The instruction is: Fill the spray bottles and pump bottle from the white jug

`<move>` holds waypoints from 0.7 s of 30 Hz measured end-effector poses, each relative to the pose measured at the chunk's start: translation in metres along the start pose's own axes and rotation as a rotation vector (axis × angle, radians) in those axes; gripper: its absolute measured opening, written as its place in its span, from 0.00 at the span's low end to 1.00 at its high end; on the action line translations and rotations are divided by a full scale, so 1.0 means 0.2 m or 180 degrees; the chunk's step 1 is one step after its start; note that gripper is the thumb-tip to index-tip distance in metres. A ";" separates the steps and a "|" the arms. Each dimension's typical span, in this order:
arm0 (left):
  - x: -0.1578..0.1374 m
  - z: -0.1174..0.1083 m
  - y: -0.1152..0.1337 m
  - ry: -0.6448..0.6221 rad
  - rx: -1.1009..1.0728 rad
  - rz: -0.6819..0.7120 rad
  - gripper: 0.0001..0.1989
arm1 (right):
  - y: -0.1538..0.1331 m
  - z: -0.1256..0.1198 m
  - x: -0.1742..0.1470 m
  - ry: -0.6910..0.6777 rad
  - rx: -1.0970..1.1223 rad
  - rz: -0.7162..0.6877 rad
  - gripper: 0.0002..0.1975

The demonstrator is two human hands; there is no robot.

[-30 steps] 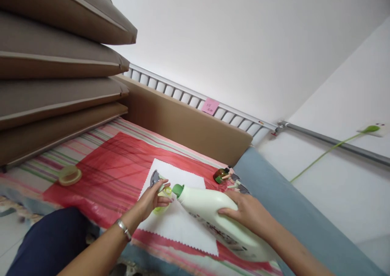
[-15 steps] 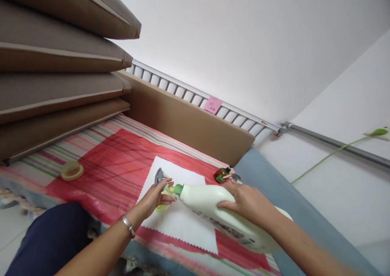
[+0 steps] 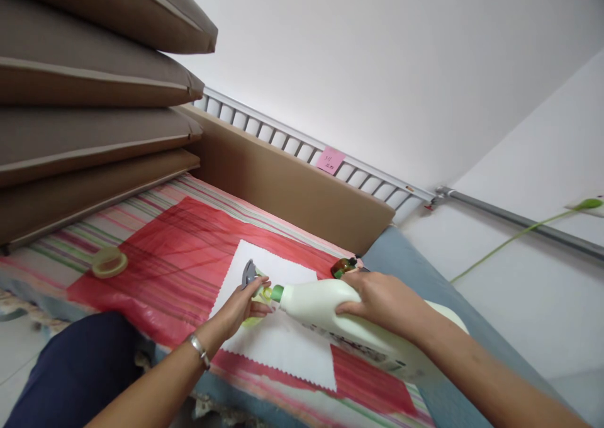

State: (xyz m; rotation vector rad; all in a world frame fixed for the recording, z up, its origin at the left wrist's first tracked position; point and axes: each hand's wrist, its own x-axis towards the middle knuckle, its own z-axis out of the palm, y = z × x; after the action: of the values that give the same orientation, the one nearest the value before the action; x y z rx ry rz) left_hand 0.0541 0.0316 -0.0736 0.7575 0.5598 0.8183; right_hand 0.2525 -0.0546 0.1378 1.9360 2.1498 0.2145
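My right hand [image 3: 377, 302] grips a big pale green jug [image 3: 321, 299], the kind used for detergent, from above. The jug lies tilted nearly flat, its green neck [image 3: 277, 292] pointing left. Closed round a small clear container [image 3: 258, 307], my left hand [image 3: 243, 308] holds it right at the jug's mouth. Yellow-green colour shows in the container, and a grey lid or top [image 3: 248, 273] stands at its far side. My fingers partly hide it. Beneath both is a white sheet with zigzag edges [image 3: 292, 352].
A red translucent sheet [image 3: 179, 258] covers a striped cloth [image 3: 151, 195]. On it sit a pale yellow round lid [image 3: 109, 262] at left and a brown bottle [image 3: 340, 267] behind the jug. Stacked cushions [image 3: 94, 82] rise at left; a brown board [image 3: 292, 189] stands before a radiator [image 3: 264, 133].
The jug has levelled slightly, its rear end showing further to the right. Both hands keep their holds, and the view has shifted a little.
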 end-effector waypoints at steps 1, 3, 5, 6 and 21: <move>0.00 0.00 0.00 -0.0011 0.0006 0.0009 0.26 | 0.00 -0.01 0.00 0.0000 0.0000 0.0003 0.14; 0.00 0.00 0.00 -0.0031 0.0016 0.0018 0.26 | -0.01 -0.02 0.01 -0.0008 0.0018 0.0000 0.13; -0.01 0.01 0.00 -0.0034 0.0031 0.0011 0.26 | -0.02 -0.03 0.01 -0.0028 0.0006 -0.0003 0.13; -0.01 0.01 0.01 -0.0033 0.0042 0.0005 0.26 | -0.02 -0.04 0.01 -0.0039 -0.0026 -0.0017 0.13; 0.00 0.00 -0.01 -0.0055 0.0090 -0.0009 0.25 | -0.05 -0.09 0.05 -0.0161 -0.0369 -0.0008 0.16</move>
State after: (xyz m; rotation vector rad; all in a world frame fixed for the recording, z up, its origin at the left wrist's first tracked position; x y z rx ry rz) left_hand 0.0544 0.0309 -0.0749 0.7887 0.5579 0.8022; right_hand 0.2373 -0.0458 0.1507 1.8547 2.0602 0.2802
